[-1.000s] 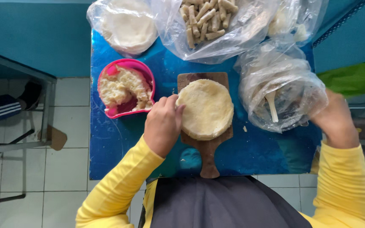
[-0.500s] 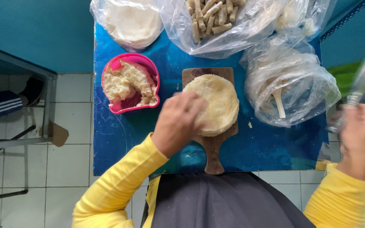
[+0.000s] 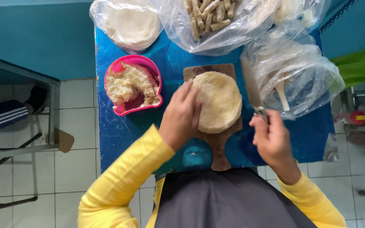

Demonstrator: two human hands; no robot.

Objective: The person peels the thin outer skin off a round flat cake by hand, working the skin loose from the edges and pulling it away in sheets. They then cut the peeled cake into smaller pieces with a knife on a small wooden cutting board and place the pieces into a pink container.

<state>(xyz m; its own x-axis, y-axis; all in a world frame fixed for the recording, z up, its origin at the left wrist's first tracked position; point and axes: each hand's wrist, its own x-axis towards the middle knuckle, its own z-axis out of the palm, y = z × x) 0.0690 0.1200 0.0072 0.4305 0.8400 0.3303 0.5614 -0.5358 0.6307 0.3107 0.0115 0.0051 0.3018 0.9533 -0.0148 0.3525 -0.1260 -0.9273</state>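
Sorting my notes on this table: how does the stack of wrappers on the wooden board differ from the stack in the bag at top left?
The stack on the wooden board lies bare and uncovered; the bagged stack sits inside clear plastic. The left hand touches the board stack; nothing touches the bagged one. Both are round, pale, flat discs.

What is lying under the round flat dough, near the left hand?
A wooden paddle board lies under the round flat dough; its handle shows. The left hand covers the board's left edge.

Glossy blue worktop (image 3: pixel 119 139); pink bowl (image 3: pixel 153 67) of creamy filling; pale dough round (image 3: pixel 218 101) on brown board (image 3: pixel 220 152) (yellow sleeves (image 3: pixel 123 181), dark apron (image 3: pixel 224 202)).
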